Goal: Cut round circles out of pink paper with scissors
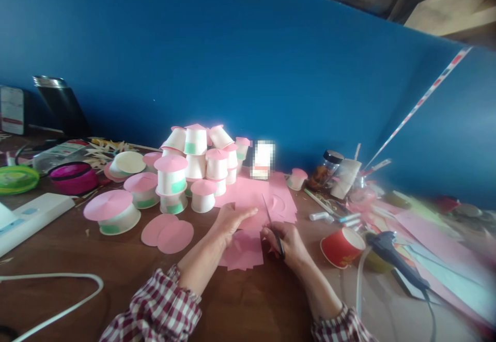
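Observation:
My left hand point(231, 223) is over pink paper point(248, 195), thumb stretched to the right along a sheet; its other fingers are mostly hidden beneath. Dark-handled scissors point(278, 241) are in my right hand point(290, 244), their blades pointing up and away beside the left thumb. A pile of pink paper squares point(245, 251) lies under and in front of my left wrist. Two pink paper discs point(175, 234) overlap on the table to the left. Behind them stand stacked white paper cups point(196, 166) with pink paper tops, some with green patches.
A red paper cup point(341, 249) and a glue gun point(401, 259) with its cable are on the right, near loose coloured sheets point(445, 244). Further back stand a dark-lidded jar point(325, 169) and a bright phone screen point(262, 160). A white cable point(77, 277) curves across the left.

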Tool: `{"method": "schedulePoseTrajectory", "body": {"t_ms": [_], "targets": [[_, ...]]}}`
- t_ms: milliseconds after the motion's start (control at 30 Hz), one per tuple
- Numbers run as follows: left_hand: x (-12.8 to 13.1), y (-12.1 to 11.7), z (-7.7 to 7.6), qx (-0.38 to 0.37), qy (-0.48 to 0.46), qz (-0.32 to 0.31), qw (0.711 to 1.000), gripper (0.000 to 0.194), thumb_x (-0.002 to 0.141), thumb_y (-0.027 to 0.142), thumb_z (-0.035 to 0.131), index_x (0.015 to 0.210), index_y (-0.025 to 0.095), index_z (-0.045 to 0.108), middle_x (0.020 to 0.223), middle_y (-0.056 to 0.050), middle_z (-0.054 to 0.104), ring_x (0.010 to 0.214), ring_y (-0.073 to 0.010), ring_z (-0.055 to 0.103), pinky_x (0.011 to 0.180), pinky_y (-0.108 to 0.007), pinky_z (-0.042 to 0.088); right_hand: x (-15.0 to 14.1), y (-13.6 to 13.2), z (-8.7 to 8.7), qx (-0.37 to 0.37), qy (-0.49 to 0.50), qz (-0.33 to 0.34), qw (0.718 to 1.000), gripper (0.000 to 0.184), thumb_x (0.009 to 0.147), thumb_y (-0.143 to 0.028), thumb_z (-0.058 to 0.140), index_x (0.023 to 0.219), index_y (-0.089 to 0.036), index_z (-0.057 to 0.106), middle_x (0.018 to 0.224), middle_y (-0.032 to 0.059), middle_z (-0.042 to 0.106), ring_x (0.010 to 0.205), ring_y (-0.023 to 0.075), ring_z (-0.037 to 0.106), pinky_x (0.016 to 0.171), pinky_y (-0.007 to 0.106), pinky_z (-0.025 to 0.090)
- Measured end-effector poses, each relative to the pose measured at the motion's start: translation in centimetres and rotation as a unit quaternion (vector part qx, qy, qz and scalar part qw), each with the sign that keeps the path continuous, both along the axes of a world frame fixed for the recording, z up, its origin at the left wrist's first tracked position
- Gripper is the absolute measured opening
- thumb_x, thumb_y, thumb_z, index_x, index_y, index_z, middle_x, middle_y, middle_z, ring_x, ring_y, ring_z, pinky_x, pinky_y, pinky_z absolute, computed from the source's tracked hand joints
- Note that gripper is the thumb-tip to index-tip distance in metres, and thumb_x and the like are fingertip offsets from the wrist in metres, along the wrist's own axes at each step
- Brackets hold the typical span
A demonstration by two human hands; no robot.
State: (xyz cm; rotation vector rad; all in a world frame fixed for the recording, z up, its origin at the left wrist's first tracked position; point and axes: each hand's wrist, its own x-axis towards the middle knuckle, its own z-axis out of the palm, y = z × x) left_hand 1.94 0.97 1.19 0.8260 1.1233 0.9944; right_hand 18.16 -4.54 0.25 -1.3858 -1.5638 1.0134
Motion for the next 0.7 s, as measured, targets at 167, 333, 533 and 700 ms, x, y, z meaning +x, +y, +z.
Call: {"method": "schedulePoseTrajectory", "body": {"t_ms": [167, 333, 533, 700], "targets": [[-0.2, -0.2, 0.8, -0.018, -0.002, 0.008, 1.000, 0.045, 0.046, 0.038, 0.082, 0.077, 0.014, 0.061, 0.060, -0.004, 0.063, 0.056, -0.0199, 0.060, 0.042, -0.026, 0.042, 0.0, 0.0, 0.2, 0.001, -0.014, -0.003, 1.000, 0.027, 0.077, -0.039, 0.064, 0.071, -0.014, 0.064, 0.051, -0.0021, 0.053, 0.037, 0.0083, 0.045, 0.035, 0.018, 0.034], [-0.5, 0.1, 0.3, -0.026, 0.001, -0.006, 1.000, 0.050, 0.045, 0.041, 0.082, 0.081, 0.014, 0.059, 0.063, -0.004, 0.062, 0.057, -0.0202, 0.060, 0.041, -0.025, 0.042, 0.1, -0.1, 0.1, 0.009, -0.016, 0.003, 1.000, 0.024, 0.078, -0.036, 0.064, 0.069, -0.014, 0.063, 0.048, -0.0039, 0.049, 0.037, 0.0079, 0.043, 0.038, 0.019, 0.039], [-0.6, 0.2, 0.6, -0.023, 0.019, -0.005, 1.000, 0.050, 0.047, 0.040, 0.082, 0.081, 0.013, 0.057, 0.064, -0.004, 0.060, 0.057, -0.0196, 0.059, 0.040, -0.025, 0.043, 0.3, 0.0, -0.4, 0.011, -0.020, 0.004, 1.000, 0.024, 0.078, -0.035, 0.064, 0.069, -0.014, 0.063, 0.049, -0.0043, 0.049, 0.037, 0.0074, 0.043, 0.038, 0.018, 0.038], [-0.6, 0.0, 1.2, -0.012, 0.024, -0.023, 0.999, 0.044, 0.049, 0.038, 0.082, 0.078, 0.013, 0.060, 0.062, -0.004, 0.061, 0.058, -0.0188, 0.060, 0.040, -0.024, 0.044, 0.4, 0.1, -0.5, 0.001, -0.019, 0.007, 1.000, 0.025, 0.079, -0.036, 0.063, 0.070, -0.013, 0.062, 0.047, -0.0046, 0.047, 0.036, 0.0075, 0.044, 0.034, 0.017, 0.031]]}}
